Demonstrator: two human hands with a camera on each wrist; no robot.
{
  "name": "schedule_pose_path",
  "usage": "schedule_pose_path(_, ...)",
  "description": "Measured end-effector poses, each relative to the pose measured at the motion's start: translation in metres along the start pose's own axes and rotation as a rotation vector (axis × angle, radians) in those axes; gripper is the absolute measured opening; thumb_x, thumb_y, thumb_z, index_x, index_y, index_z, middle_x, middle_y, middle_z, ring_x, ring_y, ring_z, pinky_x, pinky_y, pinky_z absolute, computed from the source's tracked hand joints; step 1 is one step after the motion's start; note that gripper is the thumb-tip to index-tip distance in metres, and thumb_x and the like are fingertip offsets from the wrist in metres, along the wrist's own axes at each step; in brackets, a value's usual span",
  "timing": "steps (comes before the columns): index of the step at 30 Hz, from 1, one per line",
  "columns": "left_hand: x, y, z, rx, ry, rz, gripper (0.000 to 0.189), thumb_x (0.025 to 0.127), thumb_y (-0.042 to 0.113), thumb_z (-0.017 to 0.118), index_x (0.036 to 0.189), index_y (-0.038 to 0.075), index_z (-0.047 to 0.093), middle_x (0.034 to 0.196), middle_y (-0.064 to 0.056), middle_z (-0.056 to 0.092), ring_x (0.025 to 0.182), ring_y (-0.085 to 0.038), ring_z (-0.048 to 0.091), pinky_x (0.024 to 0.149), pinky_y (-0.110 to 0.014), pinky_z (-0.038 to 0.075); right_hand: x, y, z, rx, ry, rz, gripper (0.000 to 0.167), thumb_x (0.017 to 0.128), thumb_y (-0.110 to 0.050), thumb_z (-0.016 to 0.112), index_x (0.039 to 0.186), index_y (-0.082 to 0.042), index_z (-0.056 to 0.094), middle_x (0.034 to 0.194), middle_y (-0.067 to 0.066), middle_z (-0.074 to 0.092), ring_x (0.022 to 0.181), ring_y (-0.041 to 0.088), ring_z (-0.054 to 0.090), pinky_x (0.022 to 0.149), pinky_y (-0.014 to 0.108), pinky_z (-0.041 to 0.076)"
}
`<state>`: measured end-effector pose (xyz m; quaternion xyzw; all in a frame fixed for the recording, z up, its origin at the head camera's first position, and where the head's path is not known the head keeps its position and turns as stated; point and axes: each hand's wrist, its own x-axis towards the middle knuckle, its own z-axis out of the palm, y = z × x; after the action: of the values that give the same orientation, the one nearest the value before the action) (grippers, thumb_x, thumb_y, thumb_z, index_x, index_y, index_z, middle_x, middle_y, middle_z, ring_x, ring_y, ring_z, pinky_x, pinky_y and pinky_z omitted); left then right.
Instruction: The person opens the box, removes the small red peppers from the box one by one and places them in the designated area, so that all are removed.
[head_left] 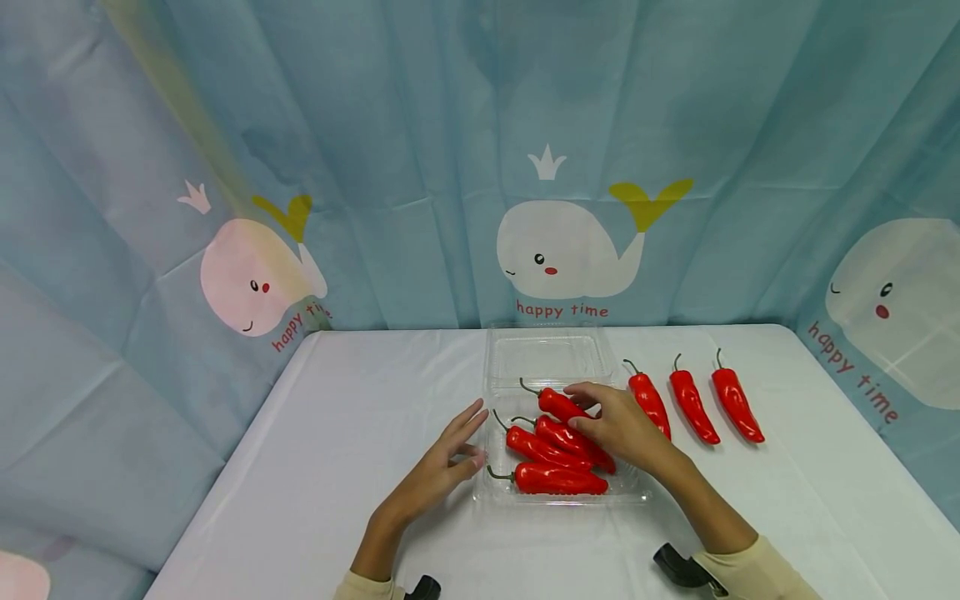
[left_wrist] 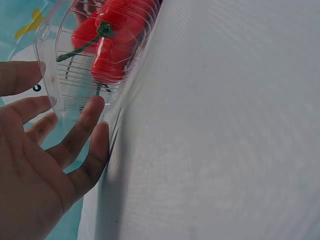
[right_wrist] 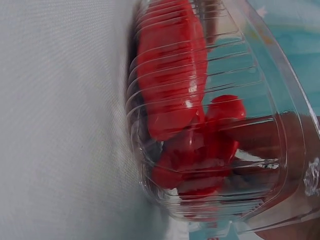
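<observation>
A clear plastic clamshell box (head_left: 558,502) lies opened on the table, its lid (head_left: 551,358) folded back. Inside, several red chili peppers (head_left: 558,479) lie with their green stems to the left. My right hand (head_left: 618,421) reaches over the box's right side and pinches the rearmost chili pepper (head_left: 557,404) between thumb and fingers. Through the ribbed box wall (right_wrist: 240,85) in the right wrist view, that hand (right_wrist: 260,142) shows beside the peppers. My left hand (head_left: 442,467), fingers spread, is at the left rim; in the left wrist view its fingertips (left_wrist: 95,105) are right at the wall.
Three more red chili peppers (head_left: 693,406) lie in a row on the white tabletop (head_left: 795,500) to the right of the box; the nearest is partly behind my right hand. A blue whale-print curtain (head_left: 420,167) hangs behind and beside the table.
</observation>
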<state>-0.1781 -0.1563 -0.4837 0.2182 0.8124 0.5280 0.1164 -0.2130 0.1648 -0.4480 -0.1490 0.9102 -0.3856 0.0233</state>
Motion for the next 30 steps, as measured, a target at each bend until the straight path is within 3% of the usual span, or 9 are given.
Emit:
schedule_pose_path(18, 0.000, 0.001, 0.000, 0.001, -0.002, 0.001, 0.069, 0.106, 0.016, 0.058, 0.169, 0.014, 0.030, 0.179, -0.004, 0.013, 0.127, -0.030, 0.062, 0.104, -0.034, 0.051, 0.000, -0.001, 0.000, 0.005, 0.039, -0.051, 0.054, 0.090, -0.016, 0.084, 0.139, -0.006, 0.067, 0.124, 0.013, 0.074, 0.105, 0.029, 0.070, 0.084, 0.042, 0.064)
schedule_pose_path(30, 0.000, 0.002, 0.000, -0.003, -0.001, 0.006, 0.069, 0.106, 0.014, 0.058, 0.168, 0.013, 0.030, 0.178, -0.005, 0.014, 0.126, -0.031, 0.063, 0.103, -0.033, 0.052, -0.005, -0.008, -0.012, 0.031, 0.092, -0.066, 0.054, 0.091, -0.015, 0.083, 0.141, -0.004, 0.065, 0.124, 0.014, 0.073, 0.107, 0.031, 0.069, 0.081, 0.041, 0.064)
